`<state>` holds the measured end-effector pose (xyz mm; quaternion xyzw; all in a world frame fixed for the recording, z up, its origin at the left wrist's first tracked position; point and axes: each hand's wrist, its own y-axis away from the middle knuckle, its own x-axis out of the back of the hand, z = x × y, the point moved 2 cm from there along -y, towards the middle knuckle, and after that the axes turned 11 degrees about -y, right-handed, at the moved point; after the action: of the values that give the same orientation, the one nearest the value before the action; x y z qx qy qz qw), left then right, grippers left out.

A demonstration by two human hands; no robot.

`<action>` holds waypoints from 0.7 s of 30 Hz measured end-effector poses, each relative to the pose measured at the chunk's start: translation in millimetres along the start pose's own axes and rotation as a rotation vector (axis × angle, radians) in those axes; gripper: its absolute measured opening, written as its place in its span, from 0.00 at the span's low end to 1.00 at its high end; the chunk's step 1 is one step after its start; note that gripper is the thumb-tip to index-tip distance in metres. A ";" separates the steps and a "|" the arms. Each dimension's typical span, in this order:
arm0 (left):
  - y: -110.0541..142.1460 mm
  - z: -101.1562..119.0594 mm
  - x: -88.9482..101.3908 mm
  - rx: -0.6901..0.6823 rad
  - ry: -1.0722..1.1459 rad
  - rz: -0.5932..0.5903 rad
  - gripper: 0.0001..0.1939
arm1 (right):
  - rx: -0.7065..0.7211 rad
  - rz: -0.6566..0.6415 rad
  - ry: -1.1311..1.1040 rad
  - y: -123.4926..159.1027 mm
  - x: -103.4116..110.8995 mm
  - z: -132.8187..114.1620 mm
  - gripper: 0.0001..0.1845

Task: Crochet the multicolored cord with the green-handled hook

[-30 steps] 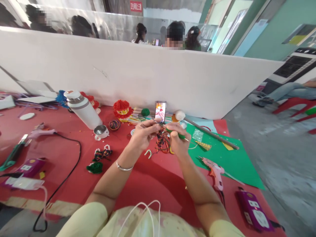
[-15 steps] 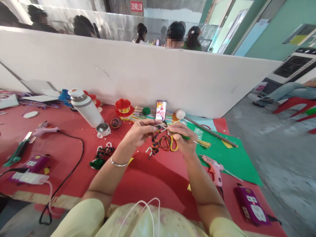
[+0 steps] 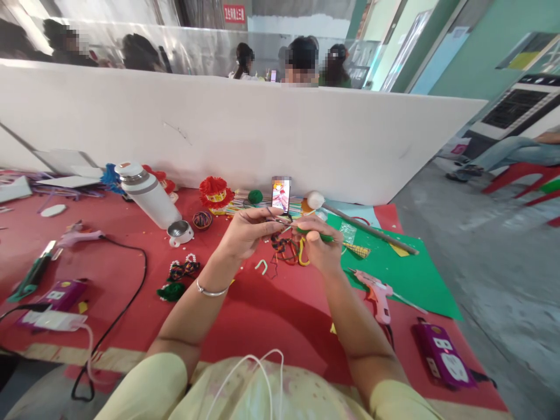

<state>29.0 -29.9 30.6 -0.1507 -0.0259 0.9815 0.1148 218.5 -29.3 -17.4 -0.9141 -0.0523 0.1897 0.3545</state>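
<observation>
My left hand (image 3: 248, 233) is closed in a pinch on a dark multicoloured yarn piece (image 3: 280, 244), whose lower part hangs beneath the fingertips. A crochet hook with a green handle (image 3: 326, 237) lies in the closed fingers of my right hand (image 3: 322, 248), its tip pointing left at the yarn. Both sets of fingertips nearly meet above the red table; the exact stitch is too small to make out. Scissors with yellow and red handles (image 3: 303, 252) show behind and below the yarn. A mint-green bent piece (image 3: 261, 266) is beside them on the table.
A lit phone (image 3: 280, 195) leans at the white partition (image 3: 245, 128). To the left are a white bottle (image 3: 151, 198), a metal cup (image 3: 180, 232) and a yarn ball (image 3: 202, 220). At right are a pink glue gun (image 3: 378, 294), a green sheet (image 3: 426, 280) and a purple power strip (image 3: 444, 356).
The yarn piece has dropped partly behind the fingers and hangs less visibly. My right hand has turned, with the hook now lying more level. The view has shifted slightly.
</observation>
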 end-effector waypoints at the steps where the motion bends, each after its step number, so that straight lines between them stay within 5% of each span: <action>1: 0.4 0.7 -1.4 -0.022 -0.015 0.010 0.19 | -0.008 0.024 -0.012 1.1 -1.7 1.0 0.16; 8: -0.5 -3.6 -6.2 0.001 -0.022 -0.026 0.19 | 0.011 0.035 0.040 3.5 -8.9 -2.5 0.16; 21: 1.2 3.1 8.1 0.113 -0.115 -0.091 0.18 | 0.237 -0.290 0.194 -15.5 0.2 -28.4 0.13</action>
<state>20.3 -29.3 31.1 -0.0859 0.0160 0.9823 0.1659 230.1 -35.6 12.0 -0.8628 -0.1264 0.0527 0.4867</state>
